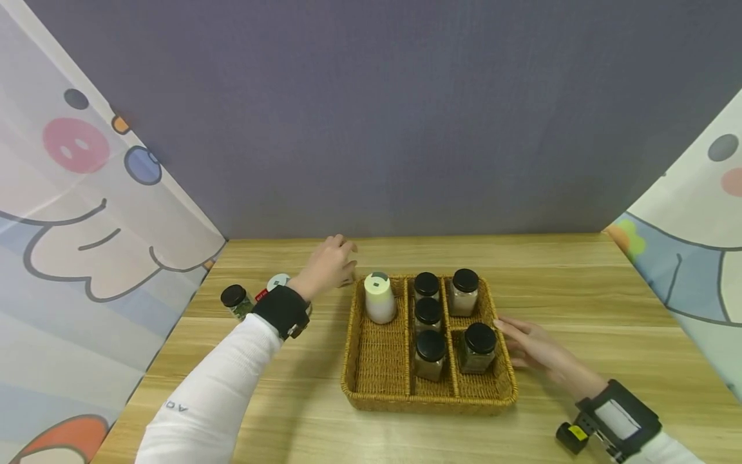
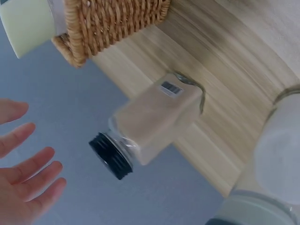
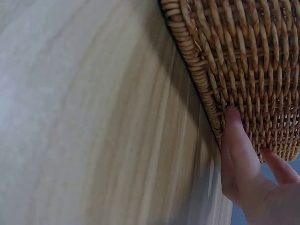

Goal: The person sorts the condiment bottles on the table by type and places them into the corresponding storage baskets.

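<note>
My left hand [image 1: 326, 265] reaches over the table just left of the wicker basket [image 1: 379, 403], fingers spread and holding nothing. A square jar of tan powder [image 2: 157, 117] with a black lid stands near it in the left wrist view, apart from the fingertips. In the head view the hand mostly hides this jar. My right hand [image 1: 536, 351] rests against the basket's right side, its extended fingers [image 3: 241, 145] touching the woven wall. Inside the basket are a white shaker with a pale yellow-green top [image 1: 379, 299] and several black-lidded jars [image 1: 429, 354].
Left of the basket, a green-filled jar with a black lid [image 1: 236, 301] and a white-topped container [image 1: 278, 281] stand on the wooden table [image 1: 580, 277], partly behind my left arm. A grey panel [image 1: 406, 129] rises along the table's back edge.
</note>
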Demonstrator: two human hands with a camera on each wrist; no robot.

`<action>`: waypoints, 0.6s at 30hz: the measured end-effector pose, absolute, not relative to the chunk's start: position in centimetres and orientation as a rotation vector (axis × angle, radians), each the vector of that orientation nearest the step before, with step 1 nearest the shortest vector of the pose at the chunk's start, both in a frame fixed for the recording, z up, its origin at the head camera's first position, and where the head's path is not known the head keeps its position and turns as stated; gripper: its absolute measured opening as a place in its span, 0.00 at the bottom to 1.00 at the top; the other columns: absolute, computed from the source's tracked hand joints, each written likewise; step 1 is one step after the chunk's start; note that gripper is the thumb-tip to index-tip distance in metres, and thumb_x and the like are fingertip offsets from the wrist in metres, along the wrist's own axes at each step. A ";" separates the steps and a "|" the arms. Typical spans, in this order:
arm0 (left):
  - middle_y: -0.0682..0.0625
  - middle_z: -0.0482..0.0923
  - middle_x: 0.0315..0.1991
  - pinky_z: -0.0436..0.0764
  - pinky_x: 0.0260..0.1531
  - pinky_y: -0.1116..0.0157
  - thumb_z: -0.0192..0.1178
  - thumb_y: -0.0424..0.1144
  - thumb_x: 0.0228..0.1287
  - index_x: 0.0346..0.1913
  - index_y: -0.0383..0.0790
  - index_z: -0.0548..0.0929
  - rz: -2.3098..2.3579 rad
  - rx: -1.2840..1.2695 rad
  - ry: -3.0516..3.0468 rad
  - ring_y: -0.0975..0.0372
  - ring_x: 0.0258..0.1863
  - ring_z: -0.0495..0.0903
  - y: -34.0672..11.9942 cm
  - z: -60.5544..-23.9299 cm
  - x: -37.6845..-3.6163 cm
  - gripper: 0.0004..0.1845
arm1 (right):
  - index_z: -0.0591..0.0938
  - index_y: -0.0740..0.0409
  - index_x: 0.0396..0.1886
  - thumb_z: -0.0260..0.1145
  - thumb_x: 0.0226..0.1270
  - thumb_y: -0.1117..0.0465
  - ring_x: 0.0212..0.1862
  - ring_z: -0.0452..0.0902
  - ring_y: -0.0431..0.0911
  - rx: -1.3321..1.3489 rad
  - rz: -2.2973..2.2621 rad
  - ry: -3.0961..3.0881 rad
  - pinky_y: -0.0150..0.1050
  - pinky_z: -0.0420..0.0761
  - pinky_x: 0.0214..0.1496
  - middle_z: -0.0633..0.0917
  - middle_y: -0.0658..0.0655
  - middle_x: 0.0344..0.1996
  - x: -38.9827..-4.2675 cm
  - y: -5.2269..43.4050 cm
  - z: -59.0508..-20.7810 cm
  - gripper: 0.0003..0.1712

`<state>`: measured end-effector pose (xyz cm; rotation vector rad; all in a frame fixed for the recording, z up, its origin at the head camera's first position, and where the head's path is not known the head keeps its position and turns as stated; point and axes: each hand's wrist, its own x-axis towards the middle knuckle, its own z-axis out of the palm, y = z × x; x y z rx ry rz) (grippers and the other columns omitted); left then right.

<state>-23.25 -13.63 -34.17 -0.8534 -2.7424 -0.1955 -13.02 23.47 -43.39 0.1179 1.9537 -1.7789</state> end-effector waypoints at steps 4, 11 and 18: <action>0.41 0.72 0.37 0.73 0.38 0.57 0.59 0.34 0.56 0.45 0.33 0.77 -0.218 -0.802 -2.812 0.51 0.36 0.71 -13.9 -34.0 -23.8 0.14 | 0.45 0.72 0.65 0.51 0.66 0.48 0.53 0.69 0.58 0.113 -1.777 1.959 0.47 0.76 0.49 0.57 0.77 0.59 -13.0 23.5 -43.4 0.43; 0.38 0.70 0.42 0.72 0.44 0.53 0.56 0.38 0.59 0.50 0.33 0.74 -0.225 -0.706 -2.936 0.48 0.42 0.69 -14.4 -34.1 -24.6 0.17 | 0.44 0.71 0.66 0.51 0.66 0.48 0.56 0.64 0.63 0.094 -1.771 1.964 0.48 0.76 0.50 0.55 0.78 0.60 -13.0 23.6 -43.4 0.43; 0.36 0.68 0.46 0.70 0.48 0.53 0.56 0.40 0.60 0.53 0.32 0.71 -0.214 -0.650 -3.019 0.47 0.46 0.68 -14.7 -34.6 -25.2 0.21 | 0.44 0.72 0.66 0.51 0.66 0.47 0.56 0.64 0.62 0.103 -1.764 1.962 0.47 0.76 0.50 0.56 0.77 0.60 -13.1 23.6 -43.5 0.43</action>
